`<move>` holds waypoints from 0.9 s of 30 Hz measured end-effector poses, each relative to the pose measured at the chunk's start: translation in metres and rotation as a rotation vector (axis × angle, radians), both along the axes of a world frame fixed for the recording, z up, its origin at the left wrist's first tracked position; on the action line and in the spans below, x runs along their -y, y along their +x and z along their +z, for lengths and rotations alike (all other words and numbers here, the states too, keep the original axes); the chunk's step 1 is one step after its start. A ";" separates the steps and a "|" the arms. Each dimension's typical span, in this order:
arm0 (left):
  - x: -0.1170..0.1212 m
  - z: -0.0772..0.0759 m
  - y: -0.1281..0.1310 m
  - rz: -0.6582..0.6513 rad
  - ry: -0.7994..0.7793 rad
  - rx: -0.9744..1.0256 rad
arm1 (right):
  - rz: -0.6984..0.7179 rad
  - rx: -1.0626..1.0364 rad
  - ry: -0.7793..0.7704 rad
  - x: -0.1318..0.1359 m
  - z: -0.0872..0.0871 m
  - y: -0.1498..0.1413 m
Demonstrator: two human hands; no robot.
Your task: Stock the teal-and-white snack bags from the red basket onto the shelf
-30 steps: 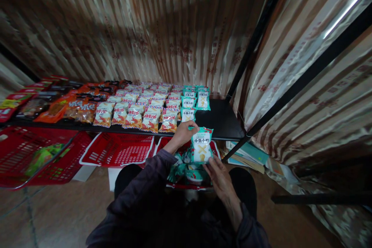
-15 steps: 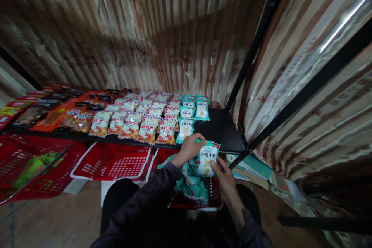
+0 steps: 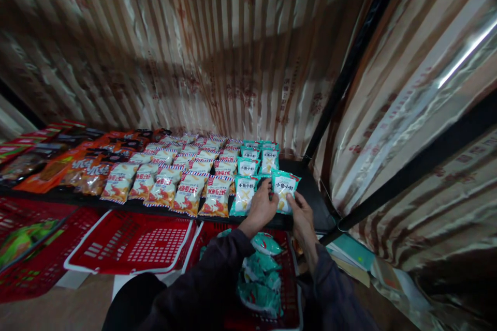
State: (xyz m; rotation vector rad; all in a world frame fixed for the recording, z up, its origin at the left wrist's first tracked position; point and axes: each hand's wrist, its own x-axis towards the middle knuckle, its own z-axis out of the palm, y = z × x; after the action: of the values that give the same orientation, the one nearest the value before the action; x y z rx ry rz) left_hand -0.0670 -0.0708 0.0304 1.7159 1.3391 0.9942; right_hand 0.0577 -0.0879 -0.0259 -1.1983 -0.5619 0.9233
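A small green-and-white snack bag [image 3: 284, 186] is upright, its printed front towards me, over the front of the black shelf [image 3: 310, 212]. My right hand [image 3: 303, 217] grips its right lower edge, the thumb lying on the front. At the bag's left edge are the curled fingers of my left hand [image 3: 263, 207], the tips partly hidden. Just left of that hand stands a matching snack bag [image 3: 244, 194], the front one of a row running back. Below my forearms, several more green bags [image 3: 261, 274] lie in a red basket [image 3: 293, 289].
White-and-orange snack bags [image 3: 188, 191] fill the shelf's middle, with orange packets [image 3: 54, 168] further left. Below stand a red basket [image 3: 135, 240] and another holding green packets [image 3: 23, 240]. Black posts [image 3: 349, 62] and a striped curtain [image 3: 217, 51] border the shelf.
Both hands have carried the green-and-white bag forward from above the basket to the shelf front, right of the matching bag. The view has shifted slightly, showing more of the basket below.
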 end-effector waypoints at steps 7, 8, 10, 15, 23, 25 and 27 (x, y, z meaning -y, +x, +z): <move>-0.024 -0.001 0.017 0.017 0.023 -0.105 | -0.038 0.094 0.029 -0.054 -0.002 0.010; -0.027 -0.002 0.018 0.026 0.024 -0.115 | -0.033 0.100 0.027 -0.060 -0.003 0.011; -0.033 -0.003 0.021 0.040 0.027 -0.139 | -0.022 0.106 0.029 -0.070 -0.003 0.010; -0.046 -0.007 0.026 0.055 0.029 -0.176 | -0.015 0.119 0.053 -0.088 -0.002 0.004; -0.055 -0.012 0.037 0.108 -0.002 -0.122 | 0.032 0.149 0.038 -0.108 -0.013 0.004; -0.056 -0.015 0.038 0.111 -0.014 -0.127 | 0.020 0.183 0.032 -0.112 -0.019 0.006; -0.057 -0.019 0.039 0.115 -0.019 -0.124 | 0.025 0.250 0.045 -0.116 -0.025 0.008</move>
State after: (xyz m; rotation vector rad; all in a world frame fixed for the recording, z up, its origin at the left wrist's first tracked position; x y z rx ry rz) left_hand -0.0283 -0.0142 0.0115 1.7263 1.5375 0.9479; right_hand 0.0660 0.0279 -0.0512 -1.2768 -0.7952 0.7825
